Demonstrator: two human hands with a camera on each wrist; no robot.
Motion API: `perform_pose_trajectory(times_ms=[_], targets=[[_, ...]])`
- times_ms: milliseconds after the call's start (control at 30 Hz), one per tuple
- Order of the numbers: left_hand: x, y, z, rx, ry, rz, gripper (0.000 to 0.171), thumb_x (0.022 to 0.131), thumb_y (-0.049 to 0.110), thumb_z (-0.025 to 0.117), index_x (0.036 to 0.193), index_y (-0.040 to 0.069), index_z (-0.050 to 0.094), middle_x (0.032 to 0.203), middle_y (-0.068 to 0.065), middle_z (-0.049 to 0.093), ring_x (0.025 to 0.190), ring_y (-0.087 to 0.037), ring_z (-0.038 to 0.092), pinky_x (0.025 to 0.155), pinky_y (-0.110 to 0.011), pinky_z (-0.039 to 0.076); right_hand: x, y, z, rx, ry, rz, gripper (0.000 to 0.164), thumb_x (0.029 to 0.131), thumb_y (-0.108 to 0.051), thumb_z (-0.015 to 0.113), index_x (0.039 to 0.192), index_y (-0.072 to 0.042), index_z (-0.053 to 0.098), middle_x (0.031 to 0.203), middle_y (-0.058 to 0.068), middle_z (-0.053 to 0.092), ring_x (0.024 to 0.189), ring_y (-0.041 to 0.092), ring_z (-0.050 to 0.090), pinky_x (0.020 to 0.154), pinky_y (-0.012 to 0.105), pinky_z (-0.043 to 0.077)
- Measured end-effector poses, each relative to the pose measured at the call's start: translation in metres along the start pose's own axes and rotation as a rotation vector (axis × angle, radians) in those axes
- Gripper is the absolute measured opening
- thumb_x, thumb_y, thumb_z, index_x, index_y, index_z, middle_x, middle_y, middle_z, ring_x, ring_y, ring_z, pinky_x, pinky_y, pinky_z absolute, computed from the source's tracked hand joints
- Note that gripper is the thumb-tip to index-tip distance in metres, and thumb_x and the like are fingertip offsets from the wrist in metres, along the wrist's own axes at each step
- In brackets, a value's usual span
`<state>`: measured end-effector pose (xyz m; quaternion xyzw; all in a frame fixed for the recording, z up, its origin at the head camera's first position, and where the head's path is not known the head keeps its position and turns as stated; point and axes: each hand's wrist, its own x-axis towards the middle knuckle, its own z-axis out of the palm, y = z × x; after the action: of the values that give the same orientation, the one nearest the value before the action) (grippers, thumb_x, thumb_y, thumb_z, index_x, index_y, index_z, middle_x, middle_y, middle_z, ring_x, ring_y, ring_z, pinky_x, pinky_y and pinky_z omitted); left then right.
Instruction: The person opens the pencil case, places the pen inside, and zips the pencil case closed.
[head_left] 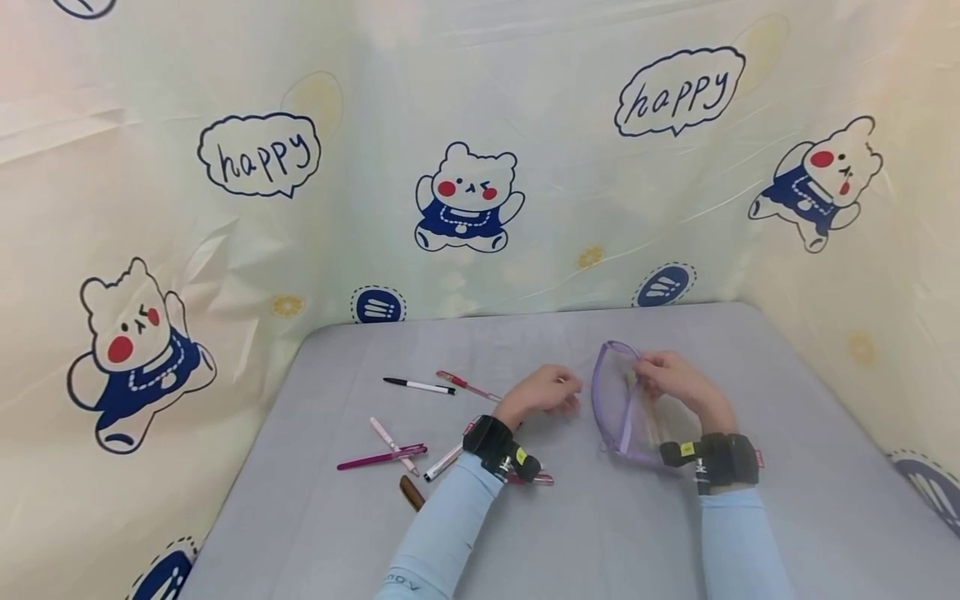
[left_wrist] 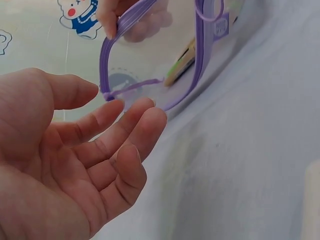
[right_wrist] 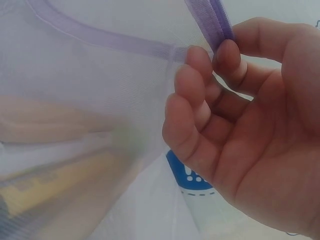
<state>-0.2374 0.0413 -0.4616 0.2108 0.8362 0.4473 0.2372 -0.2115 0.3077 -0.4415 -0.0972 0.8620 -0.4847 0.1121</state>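
Observation:
A see-through mesh pouch with purple zipper edging (head_left: 597, 392) stands with its mouth spread, to the right of the table's middle. My right hand (head_left: 678, 379) pinches the top edge of the mouth between thumb and forefinger, the other fingers curled beside it in the right wrist view. Inside the pouch lie several slim items, among them a yellowish one with a green tip (left_wrist: 181, 65). My left hand (head_left: 543, 390) holds nothing. Its fingers are loosely bent, palm up in the left wrist view, and its fingertips overlap the pouch's lower edge there.
Left of the pouch, a black-and-white pen (head_left: 418, 386), a red pen (head_left: 465, 385), a light pink pen (head_left: 383, 433) crossed by a magenta pen (head_left: 375, 458), a white marker (head_left: 444, 462) and a brown item (head_left: 411, 493) lie scattered. Another red pen (head_left: 543, 480) is partly hidden under my left wrist.

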Motion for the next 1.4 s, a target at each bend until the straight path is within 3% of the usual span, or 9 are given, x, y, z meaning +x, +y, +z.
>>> perform_pose_trajectory(times_ms=[400,733,1133,1400], targets=[[-0.016,-0.017,-0.031,0.001,0.016,-0.022,0.035,0.101,0.034,0.050,0.118,0.006,0.063,0.095,-0.006,0.072,0.085,-0.020,0.071,0.068,-0.031,0.053,0.002,-0.005,-0.002,-0.007,0.003,-0.013,0.029,0.101,-0.014,0.047,0.093,0.012,0.057,0.078,0.010,0.064,0.067,0.019,0.059,0.065,0.036,0.055],[-0.031,-0.034,-0.054,0.030,0.071,-0.053,0.033,0.103,0.032,0.048,0.117,0.005,0.062,0.095,-0.007,0.073,0.082,-0.016,0.070,0.069,-0.028,0.052,0.004,-0.004,-0.003,-0.025,-0.001,-0.013,0.027,0.101,-0.014,0.047,0.088,0.007,0.058,0.079,0.012,0.063,0.067,0.018,0.059,0.066,0.035,0.054],[-0.053,-0.055,-0.069,0.111,0.163,-0.203,0.030,0.101,0.032,0.049,0.104,0.006,0.065,0.088,-0.008,0.071,0.072,-0.018,0.064,0.061,-0.027,0.046,0.003,0.001,0.001,-0.010,-0.015,0.003,0.029,0.101,-0.016,0.048,0.089,0.008,0.059,0.080,0.012,0.063,0.069,0.018,0.059,0.067,0.035,0.055],[-0.059,-0.064,-0.083,0.153,0.194,-0.258,0.030,0.101,0.032,0.049,0.104,0.007,0.065,0.084,-0.007,0.071,0.072,-0.018,0.064,0.061,-0.028,0.046,0.001,0.000,-0.002,-0.004,-0.013,0.002,0.028,0.101,-0.012,0.046,0.094,0.013,0.058,0.079,0.012,0.063,0.067,0.017,0.059,0.065,0.036,0.054]])
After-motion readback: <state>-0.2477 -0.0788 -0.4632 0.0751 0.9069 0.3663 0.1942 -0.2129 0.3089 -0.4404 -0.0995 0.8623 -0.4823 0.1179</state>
